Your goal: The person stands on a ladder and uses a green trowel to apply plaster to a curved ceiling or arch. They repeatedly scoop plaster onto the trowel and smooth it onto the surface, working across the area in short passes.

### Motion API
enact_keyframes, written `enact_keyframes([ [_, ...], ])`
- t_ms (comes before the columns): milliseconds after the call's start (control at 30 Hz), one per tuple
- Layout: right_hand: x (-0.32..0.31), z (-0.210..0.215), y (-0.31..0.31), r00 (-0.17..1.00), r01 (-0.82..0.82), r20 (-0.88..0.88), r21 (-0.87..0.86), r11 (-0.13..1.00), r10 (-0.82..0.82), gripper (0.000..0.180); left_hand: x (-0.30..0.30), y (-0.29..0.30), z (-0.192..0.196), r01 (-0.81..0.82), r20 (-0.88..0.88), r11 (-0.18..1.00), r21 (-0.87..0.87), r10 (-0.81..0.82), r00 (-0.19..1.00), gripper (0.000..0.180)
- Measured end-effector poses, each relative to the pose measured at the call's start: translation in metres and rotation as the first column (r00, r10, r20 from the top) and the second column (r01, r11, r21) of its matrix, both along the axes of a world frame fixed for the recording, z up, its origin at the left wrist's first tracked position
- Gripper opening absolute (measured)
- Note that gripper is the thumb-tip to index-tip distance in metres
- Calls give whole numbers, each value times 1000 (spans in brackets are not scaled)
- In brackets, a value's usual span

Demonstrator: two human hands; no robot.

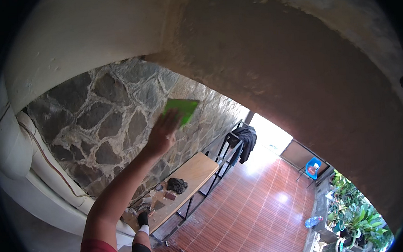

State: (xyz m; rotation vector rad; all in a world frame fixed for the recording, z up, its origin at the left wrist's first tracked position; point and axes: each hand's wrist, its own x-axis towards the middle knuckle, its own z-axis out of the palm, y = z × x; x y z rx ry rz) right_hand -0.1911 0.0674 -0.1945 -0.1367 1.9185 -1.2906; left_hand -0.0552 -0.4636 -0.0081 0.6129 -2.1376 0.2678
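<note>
My left hand (166,130) is raised on an outstretched arm, closed on a flat green piece (183,109) with straight edges. It looks like a thin plate or spreader; its exact kind does not show. Behind the hand is a grey stone wall (112,94) with pale joints. Above and to the right, the underside of a beam (271,52) carries a broad, rough brown-grey patch. Whether the green piece touches any surface, I cannot tell. My right hand is out of the picture.
My foot (143,218) in a dark shoe stands on a wooden bench (199,170) strewn with debris and a black plastic bag (176,185). Dark clothing (245,139) hangs on a metal frame. Beyond the tiled floor (243,206) are a blue chair (313,167) and plants (359,218).
</note>
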Motion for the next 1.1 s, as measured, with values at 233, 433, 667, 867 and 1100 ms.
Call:
enact_keyframes([
  [233, -10, -5, 10, 995, 35, -95, 67, 997, -29, 37, -18, -68, 155, -156, -561, 979, -134, 55, 826, 59],
  [433, -2, 2, 8, 994, 89, -75, 67, 994, -84, 38, -52, -93, 170, -134, -453, 931, -340, -37, 891, 67],
  [667, 8, 0, 8, 996, 67, -73, 110, 992, -59, 37, 10, -61, 10, 16, -179, 976, -219, -56, 982, 68],
  [867, -7, -42, 13, 985, 28, -171, 235, 972, 13, 35, 42, -21, -90, -218, -428, 935, 279, 324, 844, 50],
  [1100, -12, -67, -39, 985, 11, -172, 246, 969, 33, 36, 40, 132, -228, -48, -359, 548, 835, 610, 706, 37],
])
